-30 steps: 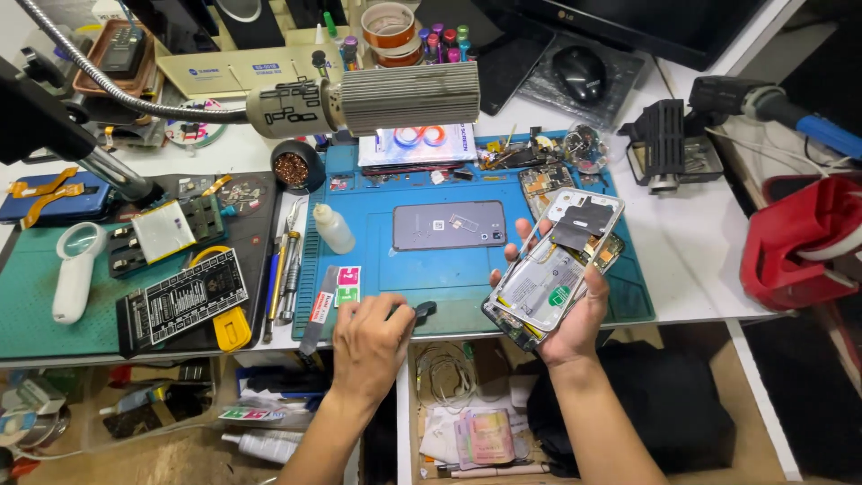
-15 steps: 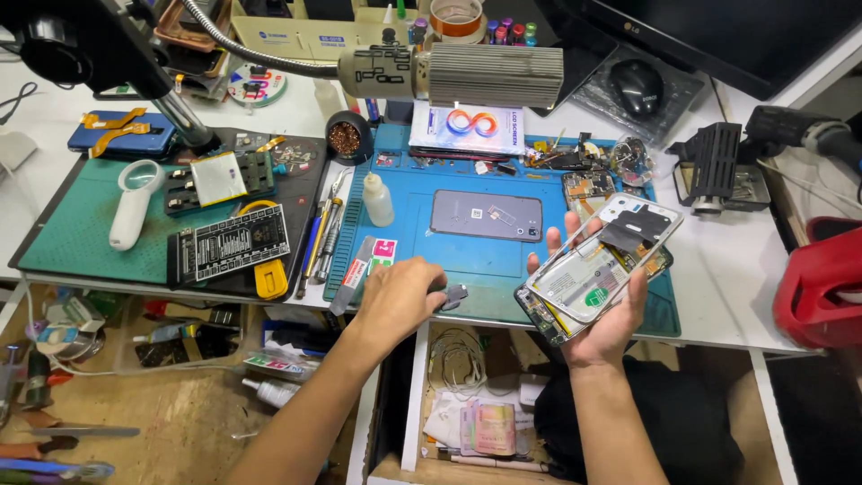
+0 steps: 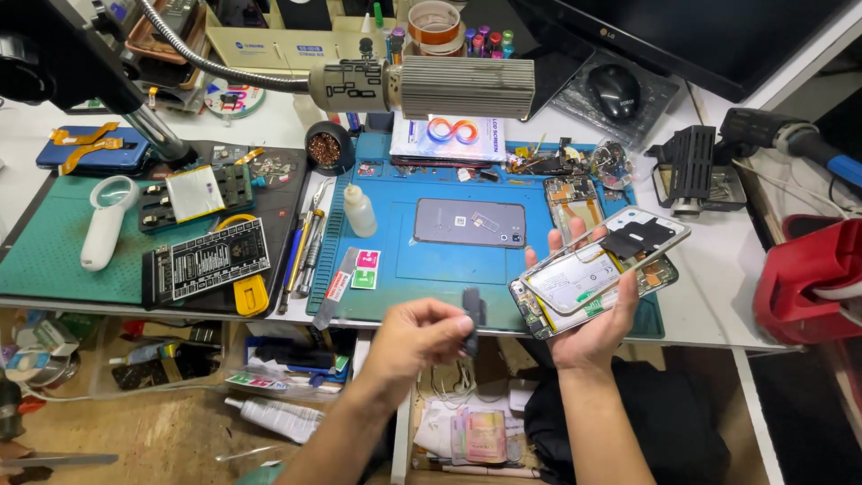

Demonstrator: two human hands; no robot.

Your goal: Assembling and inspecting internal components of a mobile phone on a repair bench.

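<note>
Black, a small flat part (image 3: 472, 316) sits pinched in the left hand (image 3: 415, 337) fingers, just left of the opened phone (image 3: 597, 269) that the right hand (image 3: 588, 319) fingers cradle underneath. A loosened pinch could drop it off the tabletop (image 3: 709, 310) edge.

My right hand (image 3: 597, 319) covers the underside of the opened phone (image 3: 597, 269), so I cannot see how my palm supports it. The small dark part (image 3: 472, 314) is half hidden by the fingers of my left hand (image 3: 417, 339), and its shape is not clear. The parts inside the phone are too small to tell. The red case (image 3: 813, 283) and the monitor (image 3: 709, 36) are cut by the picture edge.
</note>
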